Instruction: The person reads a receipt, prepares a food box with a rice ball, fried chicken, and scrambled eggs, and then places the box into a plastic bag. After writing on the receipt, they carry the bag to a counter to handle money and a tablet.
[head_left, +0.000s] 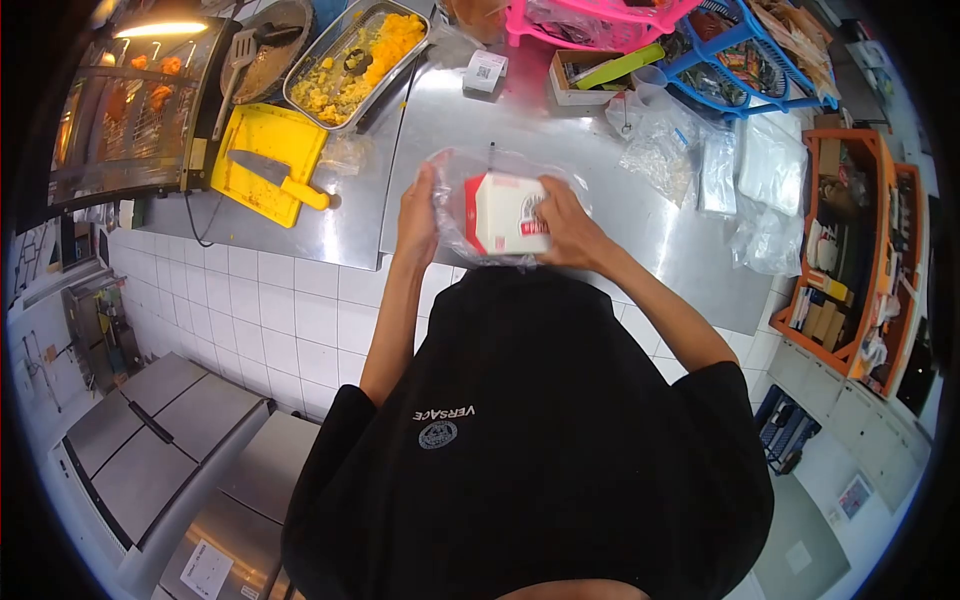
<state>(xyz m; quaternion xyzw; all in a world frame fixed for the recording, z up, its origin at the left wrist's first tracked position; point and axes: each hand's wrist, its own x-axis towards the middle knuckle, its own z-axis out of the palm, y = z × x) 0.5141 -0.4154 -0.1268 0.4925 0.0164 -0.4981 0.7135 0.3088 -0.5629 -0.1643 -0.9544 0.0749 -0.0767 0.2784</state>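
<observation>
A red and white carton (508, 212) lies inside or against a clear plastic bag (452, 190), above the front edge of the steel counter (450, 110). My right hand (568, 222) grips the carton at its right end, fingers bent over its printed side. On the other side, my left hand (418, 215) pinches the left edge of the bag, a little apart from the carton. Both hands are slightly blurred.
At the left, a knife (265, 168) rests on a yellow cutting board (245, 195). Behind stands a metal tray (378, 108) of yellow food. Pink (600, 38) and blue baskets (735, 60) stand at the back, with plastic bags (770, 165) at right.
</observation>
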